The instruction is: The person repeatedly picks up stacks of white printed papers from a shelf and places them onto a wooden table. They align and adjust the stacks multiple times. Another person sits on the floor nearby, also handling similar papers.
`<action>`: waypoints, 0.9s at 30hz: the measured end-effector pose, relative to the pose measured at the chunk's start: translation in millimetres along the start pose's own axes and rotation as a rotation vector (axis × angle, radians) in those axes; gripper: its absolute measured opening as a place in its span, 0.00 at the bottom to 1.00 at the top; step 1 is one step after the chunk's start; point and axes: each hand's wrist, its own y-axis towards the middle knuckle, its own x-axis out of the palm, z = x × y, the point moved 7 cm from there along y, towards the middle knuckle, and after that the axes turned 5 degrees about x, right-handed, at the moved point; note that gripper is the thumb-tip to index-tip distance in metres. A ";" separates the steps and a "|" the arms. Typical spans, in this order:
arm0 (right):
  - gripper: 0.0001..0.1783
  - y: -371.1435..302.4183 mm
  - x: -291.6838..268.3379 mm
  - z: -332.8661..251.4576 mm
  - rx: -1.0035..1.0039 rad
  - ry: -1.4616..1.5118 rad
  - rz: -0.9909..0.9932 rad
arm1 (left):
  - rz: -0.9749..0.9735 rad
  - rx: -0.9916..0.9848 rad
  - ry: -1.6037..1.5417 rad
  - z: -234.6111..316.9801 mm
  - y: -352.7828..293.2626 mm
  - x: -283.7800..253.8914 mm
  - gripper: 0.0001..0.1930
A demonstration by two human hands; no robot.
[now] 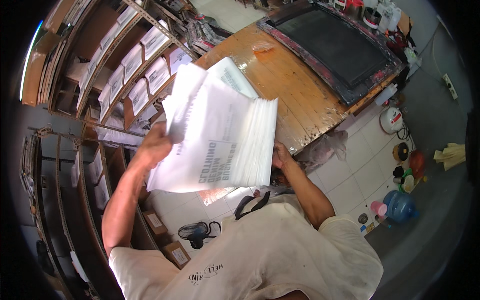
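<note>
A thick, fanned stack of thin white printed plastic bags [210, 135] is held up in front of my chest. My left hand [154, 146] grips its left edge, with the thumb over the front and the fingers hidden behind. At the stack's lower right edge, my right hand [282, 154] closes round the side, its fingers partly hidden. Some bags at the upper left stand apart from the others. Just beyond the stack, another pile of white printed bags [234, 77] lies on the wooden table [295, 95].
A dark screen-printing frame [335, 47] rests on the table's far right part. Metal shelving [145, 65] with stacks of printed white bags stands on the left. On the tiled floor are a small black fan [197, 234], cardboard boxes [176, 254] and a blue water jug [400, 206].
</note>
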 end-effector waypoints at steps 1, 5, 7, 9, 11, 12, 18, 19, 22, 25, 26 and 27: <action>0.26 -2.9 -4.3 4.1 0.027 0.007 0.005 | 0.058 -0.047 0.010 -2.9 -6.4 -3.9 0.19; 0.37 -22.7 -0.6 -9.3 0.145 0.124 -0.083 | 0.077 -0.146 -0.075 -17.1 -11.5 -20.9 0.19; 0.48 -27.7 13.8 -12.4 0.278 0.160 -0.030 | 0.046 -0.165 -0.126 -13.0 -15.7 -21.1 0.19; 0.57 -21.9 21.2 -16.4 0.247 0.054 -0.102 | 0.058 -0.177 -0.128 -6.7 -23.5 -24.7 0.19; 0.54 -13.9 27.6 -13.7 0.210 -0.062 -0.138 | 0.107 -0.174 -0.166 5.2 -35.5 -26.1 0.18; 0.53 -9.8 29.2 -8.5 0.206 -0.122 -0.124 | 0.136 -0.167 -0.186 9.3 -42.0 -27.3 0.18; 0.40 0.3 58.9 30.7 0.325 -0.418 -0.042 | 0.139 -0.124 -0.248 23.3 -65.6 -39.6 0.17; 0.39 1.5 69.0 34.4 0.313 -0.457 -0.076 | 0.116 -0.123 -0.258 19.6 -67.8 -41.3 0.17; 0.39 12.1 79.0 44.0 0.291 -0.564 -0.125 | 0.082 -0.077 -0.266 16.3 -71.5 -40.8 0.17; 0.40 24.7 58.4 69.5 0.392 -0.318 -0.053 | 0.062 0.004 -0.319 -1.4 -86.2 -48.8 0.16; 0.45 32.7 48.8 79.0 0.384 -0.306 -0.103 | 0.073 0.005 -0.314 1.8 -91.2 -48.7 0.15; 0.50 41.2 37.3 84.4 0.366 -0.292 -0.154 | 0.050 0.019 -0.276 5.7 -89.5 -48.1 0.15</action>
